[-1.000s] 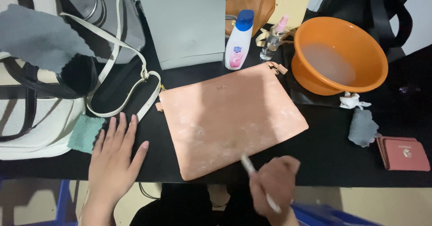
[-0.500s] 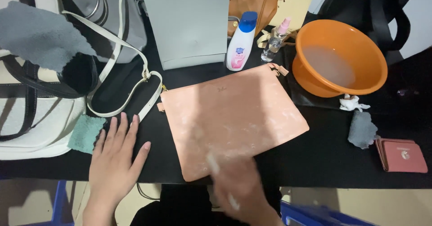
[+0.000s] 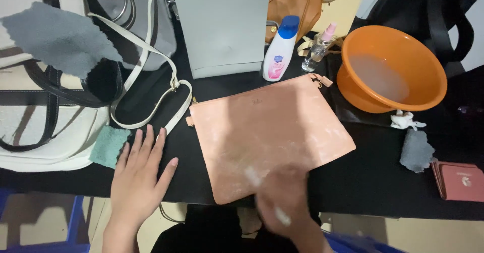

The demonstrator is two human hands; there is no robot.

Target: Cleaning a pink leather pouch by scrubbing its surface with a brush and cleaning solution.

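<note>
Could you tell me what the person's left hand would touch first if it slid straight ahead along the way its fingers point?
Probably the white leather bag strap: the left hand lies flat on the black table, fingers aimed up and slightly right, the strap loop just beyond them.

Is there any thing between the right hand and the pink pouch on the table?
No. The right hand, blurred, is already over the near edge of the pink pouch. Nothing visible lies between them. The left hand rests flat beside the pouch.

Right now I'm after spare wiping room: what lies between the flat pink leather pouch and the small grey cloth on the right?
Head view: only bare black tabletop between the flat pink leather pouch and the small grey cloth.
</note>
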